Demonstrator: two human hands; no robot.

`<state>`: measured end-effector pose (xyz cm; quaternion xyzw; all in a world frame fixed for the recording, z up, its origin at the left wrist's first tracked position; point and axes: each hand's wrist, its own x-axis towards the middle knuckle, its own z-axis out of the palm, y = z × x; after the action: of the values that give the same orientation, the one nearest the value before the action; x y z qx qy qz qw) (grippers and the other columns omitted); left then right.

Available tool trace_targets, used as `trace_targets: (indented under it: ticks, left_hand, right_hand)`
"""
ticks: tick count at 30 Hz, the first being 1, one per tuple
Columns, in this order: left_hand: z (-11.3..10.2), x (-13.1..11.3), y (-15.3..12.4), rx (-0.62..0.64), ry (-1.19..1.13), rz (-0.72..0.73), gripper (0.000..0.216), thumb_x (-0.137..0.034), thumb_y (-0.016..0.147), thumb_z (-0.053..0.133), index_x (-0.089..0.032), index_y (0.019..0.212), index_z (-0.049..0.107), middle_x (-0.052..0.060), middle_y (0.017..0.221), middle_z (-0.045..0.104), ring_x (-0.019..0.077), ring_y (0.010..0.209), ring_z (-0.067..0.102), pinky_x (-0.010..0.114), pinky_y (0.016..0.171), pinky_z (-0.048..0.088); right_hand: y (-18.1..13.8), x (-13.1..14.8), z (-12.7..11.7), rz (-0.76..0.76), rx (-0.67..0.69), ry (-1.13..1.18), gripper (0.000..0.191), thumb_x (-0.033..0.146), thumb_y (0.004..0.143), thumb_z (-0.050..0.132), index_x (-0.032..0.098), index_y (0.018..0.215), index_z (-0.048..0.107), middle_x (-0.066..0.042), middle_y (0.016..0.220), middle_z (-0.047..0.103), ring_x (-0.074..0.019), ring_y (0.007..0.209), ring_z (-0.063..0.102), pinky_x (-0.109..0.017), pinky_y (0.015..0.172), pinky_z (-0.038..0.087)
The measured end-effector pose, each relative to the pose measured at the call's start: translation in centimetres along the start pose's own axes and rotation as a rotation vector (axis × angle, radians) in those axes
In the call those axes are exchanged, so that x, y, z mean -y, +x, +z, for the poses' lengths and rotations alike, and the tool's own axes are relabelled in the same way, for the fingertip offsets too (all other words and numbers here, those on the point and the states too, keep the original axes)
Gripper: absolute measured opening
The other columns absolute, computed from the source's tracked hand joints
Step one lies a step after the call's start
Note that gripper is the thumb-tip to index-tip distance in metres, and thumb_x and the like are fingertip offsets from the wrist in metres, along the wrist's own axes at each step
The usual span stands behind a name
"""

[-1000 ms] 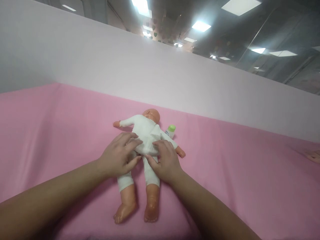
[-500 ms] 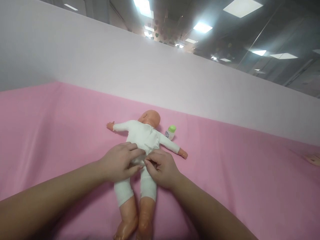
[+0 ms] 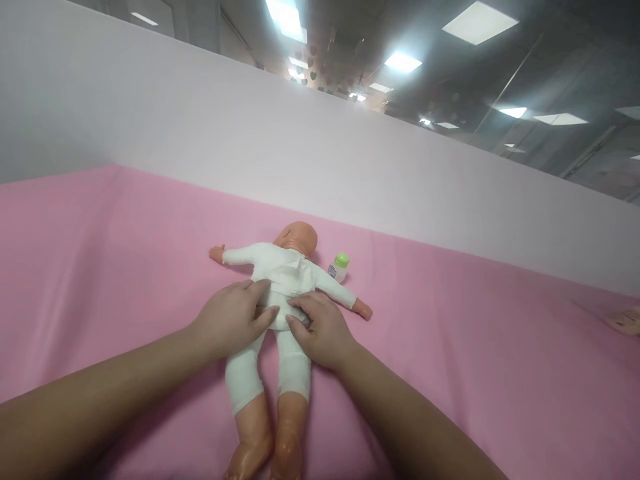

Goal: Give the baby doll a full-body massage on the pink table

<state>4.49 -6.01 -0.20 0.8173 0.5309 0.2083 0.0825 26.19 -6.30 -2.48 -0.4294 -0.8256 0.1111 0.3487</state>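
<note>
A baby doll [image 3: 283, 280] in a white bodysuit lies on its back on the pink sheet [image 3: 125, 267], head away from me, arms spread, bare feet toward me. My left hand [image 3: 227, 320] rests on the doll's left hip, its fingers curled around the suit at the waist. My right hand [image 3: 320, 327] presses on the other hip, fingers bent and pinching the white cloth near the crotch. Both hands touch the doll at its middle. A small white bottle with a green cap [image 3: 340, 265] stands beside the doll's head on the right.
A pale partition wall [image 3: 300, 147] runs along the far edge of the pink sheet. At the far right edge, part of another doll or a hand [image 3: 627, 319] shows on the sheet. Ceiling lights are above.
The doll has shifted a little left and toward me. My right hand went from flat fingers to a pinch on the suit; both hands moved closer at the doll's waist.
</note>
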Motion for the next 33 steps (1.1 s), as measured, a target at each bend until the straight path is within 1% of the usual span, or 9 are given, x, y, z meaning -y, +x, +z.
trace_targets:
  ticks: [3, 7, 9, 11, 15, 19, 24, 30, 33]
  left_hand:
    - [0.3, 0.1, -0.2, -0.080, 0.068, 0.047, 0.032, -0.046, 0.093, 0.050, -0.018, 0.106, 0.056, 0.008, 0.086, 0.065, 0.0295, 0.081, 0.062, 0.038, 0.065, 0.043]
    - [0.9, 0.1, -0.4, -0.210, 0.137, 0.257, 0.025, -0.033, 0.094, 0.050, -0.016, 0.109, 0.061, 0.012, 0.098, 0.065, 0.0298, 0.092, 0.060, 0.045, 0.083, 0.046]
    - [1.1, 0.1, -0.3, -0.224, 0.092, 0.332, 0.027, -0.029, 0.094, 0.049, -0.017, 0.115, 0.062, 0.012, 0.107, 0.065, 0.0285, 0.098, 0.060, 0.044, 0.089, 0.046]
    - [1.3, 0.3, 0.1, -0.176, 0.005, 0.336, 0.034, -0.032, 0.096, 0.050, -0.018, 0.125, 0.060, 0.011, 0.116, 0.064, 0.0276, 0.104, 0.060, 0.043, 0.092, 0.046]
    - [1.3, 0.9, 0.9, -0.033, -0.140, 0.241, 0.038, -0.045, 0.098, 0.050, -0.021, 0.126, 0.062, 0.008, 0.117, 0.066, 0.0258, 0.104, 0.063, 0.039, 0.086, 0.049]
    - [1.1, 1.0, 1.0, -0.031, -0.172, 0.203, 0.035, -0.047, 0.096, 0.052, -0.022, 0.116, 0.067, 0.006, 0.106, 0.070, 0.0242, 0.097, 0.065, 0.036, 0.079, 0.048]
    - [0.8, 0.3, -0.2, -0.046, -0.198, 0.220, 0.030, -0.046, 0.096, 0.051, -0.022, 0.097, 0.070, 0.002, 0.078, 0.067, 0.0192, 0.076, 0.063, 0.032, 0.065, 0.045]
    - [0.3, -0.3, -1.3, -0.201, -0.041, 0.378, 0.028, -0.034, 0.096, 0.048, -0.019, 0.092, 0.071, 0.005, 0.073, 0.063, 0.0201, 0.068, 0.059, 0.035, 0.060, 0.045]
    - [0.2, -0.5, -1.4, -0.280, -0.008, 0.472, 0.023, -0.025, 0.095, 0.049, -0.021, 0.096, 0.071, 0.007, 0.082, 0.065, 0.0222, 0.074, 0.060, 0.040, 0.068, 0.050]
  right_hand:
    - [0.1, 0.1, -0.2, -0.008, -0.023, -0.004, 0.024, 0.025, 0.088, 0.068, 0.021, 0.112, 0.070, -0.007, 0.109, 0.072, -0.0246, 0.104, 0.065, -0.043, 0.097, 0.051]
    - [0.3, 0.5, -0.3, -0.044, -0.087, -0.018, 0.020, 0.020, 0.088, 0.065, 0.021, 0.107, 0.071, -0.006, 0.099, 0.073, -0.0237, 0.096, 0.065, -0.042, 0.092, 0.052]
    - [0.3, 0.5, -0.2, -0.056, -0.126, -0.032, 0.022, 0.018, 0.088, 0.064, 0.021, 0.108, 0.070, -0.007, 0.100, 0.072, -0.0243, 0.098, 0.064, -0.042, 0.093, 0.051]
    - [0.3, 0.4, 0.1, -0.045, -0.128, -0.044, 0.024, 0.020, 0.089, 0.064, 0.020, 0.112, 0.069, -0.008, 0.105, 0.072, -0.0255, 0.103, 0.063, -0.044, 0.096, 0.050]
    - [0.6, -0.4, 0.6, 0.029, -0.002, -0.006, 0.026, 0.028, 0.091, 0.067, 0.022, 0.116, 0.070, -0.007, 0.108, 0.071, -0.0245, 0.106, 0.063, -0.043, 0.096, 0.050]
    - [0.8, -0.3, 0.2, 0.059, 0.056, 0.029, 0.022, 0.032, 0.090, 0.070, 0.023, 0.110, 0.071, -0.004, 0.102, 0.072, -0.0225, 0.100, 0.065, -0.040, 0.091, 0.051]
    - [0.3, 1.2, -0.6, 0.000, 0.060, 0.067, 0.005, 0.028, 0.090, 0.068, 0.023, 0.089, 0.069, -0.001, 0.087, 0.071, -0.0185, 0.083, 0.065, -0.034, 0.079, 0.051]
    - [0.1, 1.8, -1.2, -0.036, -0.013, 0.087, 0.019, 0.019, 0.091, 0.060, 0.023, 0.073, 0.064, 0.001, 0.070, 0.065, -0.0158, 0.067, 0.061, -0.031, 0.066, 0.048]
    - [0.2, 1.5, -1.2, -0.043, -0.128, 0.060, 0.015, 0.018, 0.090, 0.059, 0.023, 0.078, 0.066, 0.000, 0.073, 0.066, -0.0178, 0.072, 0.061, -0.033, 0.070, 0.050]
